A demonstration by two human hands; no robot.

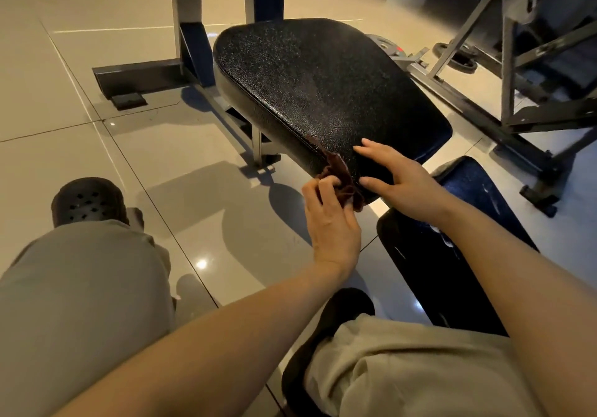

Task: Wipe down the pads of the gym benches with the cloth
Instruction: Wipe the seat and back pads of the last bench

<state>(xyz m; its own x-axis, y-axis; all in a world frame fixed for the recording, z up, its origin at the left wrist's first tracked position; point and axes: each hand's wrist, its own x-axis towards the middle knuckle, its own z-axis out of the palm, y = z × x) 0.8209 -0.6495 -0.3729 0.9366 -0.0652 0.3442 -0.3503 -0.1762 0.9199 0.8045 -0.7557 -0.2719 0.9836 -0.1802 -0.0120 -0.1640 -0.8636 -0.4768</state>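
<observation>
Gripping the cloth (339,177), your left hand (332,219) sits at the near edge of the pad (316,93), fingers curled around the bunched dark brown fabric. One strip of the cloth runs up from your fingers along the pad's left edge; another fold hangs below them against the pad's near corner.

Your right hand (400,180) lies just right of the left hand, released, with fingers extended. Its thumb points toward the cloth and stops just short of it. Its fingers reach over the pad's near portion; whether they press on the surface or hover above it cannot be told.

The pad is black with a pebbled finish and extends away from both hands, tilted. Its frame (193,44) stands beyond and left of the left hand, with a foot plate on the tiled floor (64,61).

A second pad (452,248), dark and scuffed with pale marks, lies beneath your right forearm, below the first pad's near corner.

Your knees in light trousers (80,303) are below both forearms, and a dark shoe (89,201) rests on the floor well left of the left hand. Weight plates (455,57) lie on the floor far beyond the right hand.
</observation>
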